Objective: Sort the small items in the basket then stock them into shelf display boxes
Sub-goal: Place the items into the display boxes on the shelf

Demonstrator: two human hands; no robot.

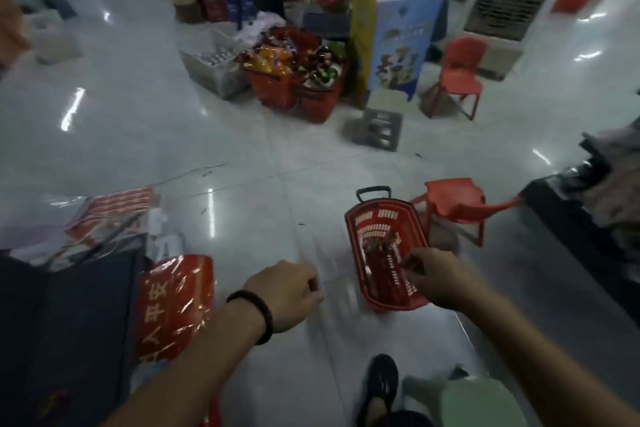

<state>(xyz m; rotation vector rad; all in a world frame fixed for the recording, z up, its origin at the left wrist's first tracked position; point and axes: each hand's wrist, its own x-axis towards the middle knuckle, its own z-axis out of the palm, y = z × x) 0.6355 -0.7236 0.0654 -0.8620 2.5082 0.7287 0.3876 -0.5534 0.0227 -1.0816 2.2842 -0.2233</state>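
Basket (352,243): a red plastic shopping basket with a black handle; it stands on the glossy white tiled floor (242,218), close in front of the person and a little to the right.
Small items (377,242): a little dark heap in the middle of the basket bottom; too blurred to say what they are, or whether they are grouped by kind.
Right hand (440,279): over the near end of the basket, fingers bent down toward the heap; whether they pinch an item cannot be told.
Left hand (284,289): in the air to the left of the basket, not touching it; fingers loosely curled, nothing visible in them; a dark bead bracelet (254,314) is on the wrist.
Display boxes: none can be recognised in view.
Farther stock: two full red baskets (277,87), well apart from the person, at the back.
Done: hard to judge; the basket looks nearly empty, yet some items are inside.
Left: probably the sorting of this heap, then the stocking into the boxes.
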